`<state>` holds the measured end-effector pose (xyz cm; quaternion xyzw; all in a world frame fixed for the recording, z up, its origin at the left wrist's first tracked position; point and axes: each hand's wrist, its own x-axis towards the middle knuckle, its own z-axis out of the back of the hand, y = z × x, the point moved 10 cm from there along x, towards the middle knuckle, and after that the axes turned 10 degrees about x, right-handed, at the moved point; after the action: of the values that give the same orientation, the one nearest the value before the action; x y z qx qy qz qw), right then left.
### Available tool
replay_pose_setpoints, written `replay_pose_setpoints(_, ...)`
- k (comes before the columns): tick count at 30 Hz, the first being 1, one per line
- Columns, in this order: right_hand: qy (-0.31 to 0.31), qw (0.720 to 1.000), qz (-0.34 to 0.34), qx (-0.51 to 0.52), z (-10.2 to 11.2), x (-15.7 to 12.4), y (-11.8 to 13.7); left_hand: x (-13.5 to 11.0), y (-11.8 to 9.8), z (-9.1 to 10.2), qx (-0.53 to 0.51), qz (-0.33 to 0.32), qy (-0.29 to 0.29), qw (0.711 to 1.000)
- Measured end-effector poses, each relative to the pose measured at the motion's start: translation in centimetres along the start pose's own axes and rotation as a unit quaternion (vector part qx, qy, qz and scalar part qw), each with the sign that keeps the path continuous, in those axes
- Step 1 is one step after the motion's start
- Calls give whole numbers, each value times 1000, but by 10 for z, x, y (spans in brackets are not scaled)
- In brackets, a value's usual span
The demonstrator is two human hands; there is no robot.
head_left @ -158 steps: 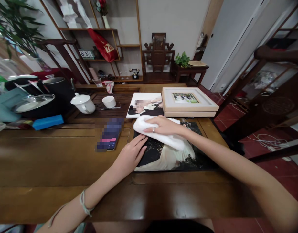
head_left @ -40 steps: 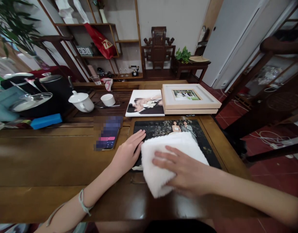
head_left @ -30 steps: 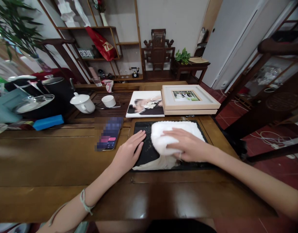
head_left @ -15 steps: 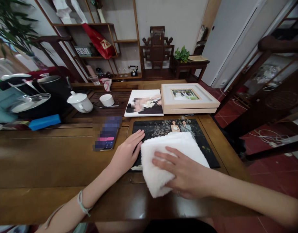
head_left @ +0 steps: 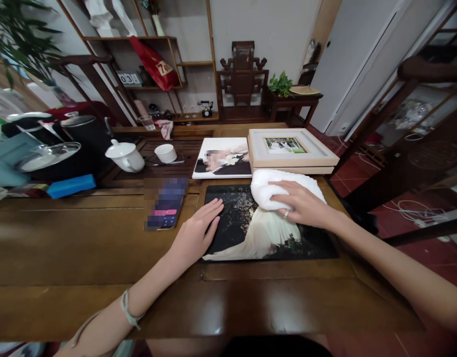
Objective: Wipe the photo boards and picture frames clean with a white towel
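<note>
A large dark photo print with a figure in a white gown lies flat on the wooden table. My left hand rests open and flat on its left edge. My right hand presses a folded white cloth onto the print's far right part, fingers curved over the cloth. A ring shows on one finger.
Behind the print lie a smaller canvas photo and a stack of pale framed pictures. A phone lies left of my left hand. A white teapot, cup, blue box and pots stand at the left.
My right hand has slid the cloth from the print's near edge up to its far right part, after several back-and-forth strokes. My left hand has stayed on the left edge.
</note>
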<state>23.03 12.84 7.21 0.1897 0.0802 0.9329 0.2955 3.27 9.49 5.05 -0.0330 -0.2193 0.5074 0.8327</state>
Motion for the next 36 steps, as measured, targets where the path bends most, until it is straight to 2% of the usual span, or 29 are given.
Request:
replay_pose_setpoints(2, 9, 1000, 21, 4, -4, -4, 18, 0, 0, 0, 2, -1, 2, 1000)
replay_pose_setpoints(8, 105, 983, 135, 73, -32, -22, 122, 0, 1, -4, 7, -1, 14, 1000)
replay_pose_setpoints(10, 124, 973, 172, 93, -36, -25, 143, -1, 2, -5, 7, -1, 19, 1000)
replay_pose_setpoints(11, 132, 969, 180, 102, -37, -24, 146, -1, 2, -5, 6, 0, 20, 1000)
replay_pose_setpoints(13, 136, 970, 166, 115, -36, -19, 135, 0, 3, -5, 2, 1, 21, 1000)
replay_pose_setpoints(16, 111, 981, 120, 101, -27, -7, 93, 0, 3, -4, -2, 4, 15, 1000)
replay_pose_setpoints(21, 20, 999, 31, 40, 1, -1, 10, 0, 2, -1, -14, 6, 3, 1000)
replay_pose_setpoints(24, 2, 1000, -15, 15, 9, -8, -18, 0, 2, 0, -14, 7, 3, 1000)
replay_pose_setpoints(26, -8, 1000, -6, 17, 11, -16, -15, 0, 1, 0, -12, 5, 0, 1000)
replay_pose_setpoints(28, -10, 999, 14, 30, 10, -24, 2, 0, 1, 0, -9, 2, -3, 1000)
replay_pose_setpoints(30, 7, 998, 38, 52, 3, -31, 31, 0, 1, -1, -5, -1, -3, 1000)
replay_pose_setpoints(34, 94, 985, 95, 110, -18, -41, 99, -1, 1, -3, 6, -6, 1, 1000)
replay_pose_setpoints(36, 126, 976, 120, 129, -24, -41, 120, -1, 0, -4, 8, -9, 2, 1000)
